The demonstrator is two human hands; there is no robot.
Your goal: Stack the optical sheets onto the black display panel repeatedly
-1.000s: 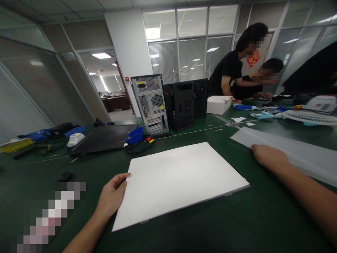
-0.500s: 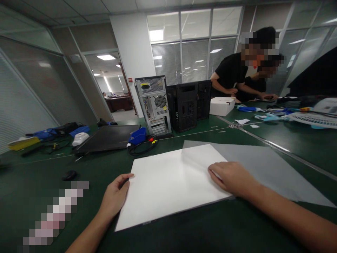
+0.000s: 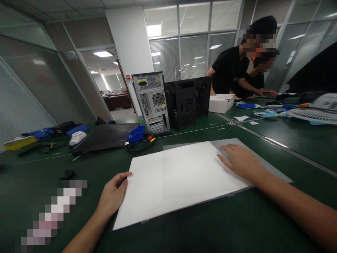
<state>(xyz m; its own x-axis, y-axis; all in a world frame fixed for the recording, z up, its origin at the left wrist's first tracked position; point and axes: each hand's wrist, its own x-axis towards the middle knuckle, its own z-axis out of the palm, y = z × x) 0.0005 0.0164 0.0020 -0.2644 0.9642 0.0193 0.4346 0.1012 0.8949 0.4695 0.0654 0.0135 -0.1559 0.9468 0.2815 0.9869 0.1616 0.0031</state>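
On near middle of green table (image 3: 200,232), white panel (image 3: 146,189) lies flat; translucent sheet (image 3: 275,173) covers its right part, overhangs right edge. Left hand (image 3: 112,193) at panel's left edge, fingers bent, contact noted; whether clamped, cannot tell. Right hand (image 3: 243,161) palm down over sheet, fingers apart, nothing gripped. White box (image 3: 221,104) far right, contents not visible.

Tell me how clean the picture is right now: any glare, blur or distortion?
Head view: white panel very bright, with little surface detail; head view: ceiling-light reflections on the window glass; head view: left wall slanted, probably wide-angle distortion; head view: blocky pixelation at lower left, hiding what's there.
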